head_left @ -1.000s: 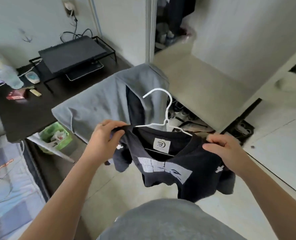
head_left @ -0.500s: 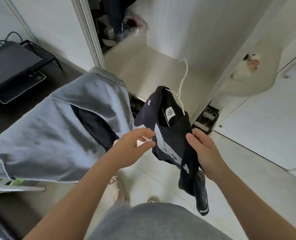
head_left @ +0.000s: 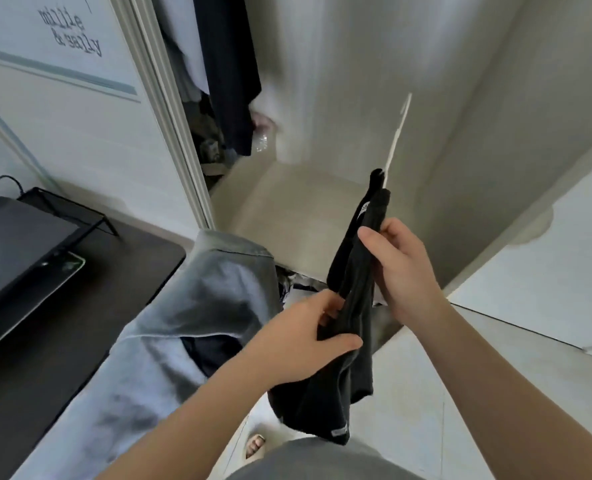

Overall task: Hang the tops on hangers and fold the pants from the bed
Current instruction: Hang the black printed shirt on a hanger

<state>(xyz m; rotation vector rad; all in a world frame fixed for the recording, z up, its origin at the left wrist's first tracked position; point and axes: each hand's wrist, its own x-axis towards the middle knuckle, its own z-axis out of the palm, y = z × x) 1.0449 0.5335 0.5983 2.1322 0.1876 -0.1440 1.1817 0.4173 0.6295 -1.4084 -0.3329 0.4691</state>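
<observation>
A black top (head_left: 353, 306) hangs on a white hanger (head_left: 396, 136), seen edge-on, with the hook pointing up toward the wardrobe. My right hand (head_left: 398, 268) grips the top near its shoulder. Lower down, my left hand (head_left: 308, 337) pinches the black fabric at its middle. A grey top (head_left: 190, 313) with a dark garment inside it is draped over my left forearm.
An open wardrobe (head_left: 218, 81) with hanging dark clothes stands at the upper centre, beside its pale sliding door frame (head_left: 162, 109). A dark desk (head_left: 45, 334) with a laptop on a wire stand (head_left: 17, 258) is on the left. A white cabinet (head_left: 544, 289) is at right.
The view has swung toward the wardrobe. The black top has turned edge-on and risen. My left hand has taken hold of its fabric, and my right hand has moved up toward the shoulder.
</observation>
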